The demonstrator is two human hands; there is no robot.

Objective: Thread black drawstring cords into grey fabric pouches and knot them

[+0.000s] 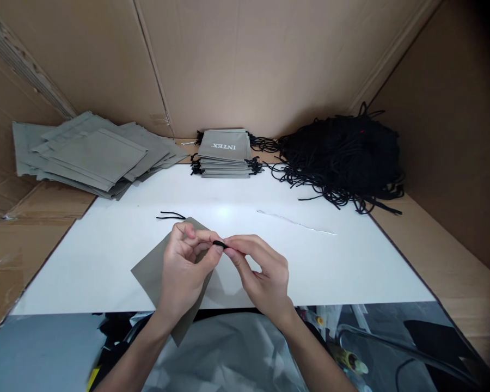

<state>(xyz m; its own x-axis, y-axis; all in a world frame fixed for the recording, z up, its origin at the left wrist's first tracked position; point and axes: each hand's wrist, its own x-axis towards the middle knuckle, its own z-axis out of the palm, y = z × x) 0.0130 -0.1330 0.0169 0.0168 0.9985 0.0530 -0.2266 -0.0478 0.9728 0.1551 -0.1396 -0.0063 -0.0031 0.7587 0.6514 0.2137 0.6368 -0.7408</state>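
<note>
A short stretch of black cord [220, 244] is pinched between the fingertips of both hands. My left hand [188, 261] closes thumb and forefinger on its left part, and my right hand [261, 267] does the same at its right end. Beneath the left hand lies a grey fabric pouch [149, 268], tilted, its lower corner hanging past the table's front edge. Two loose black cord ends [171, 215] stick out at the pouch's upper corner. Whether the pinched cord is knotted is hidden by the fingers. To the right, a thin wire threader [296, 221] rests on the white tabletop.
Grey pouches [93, 158] lie in a loose pile at the back left. A neat stack of corded pouches printed INTEX [224, 152] stands at the back centre. A heap of black cords [343, 158] fills the back right. Cardboard walls [253, 65] enclose the white table [351, 267].
</note>
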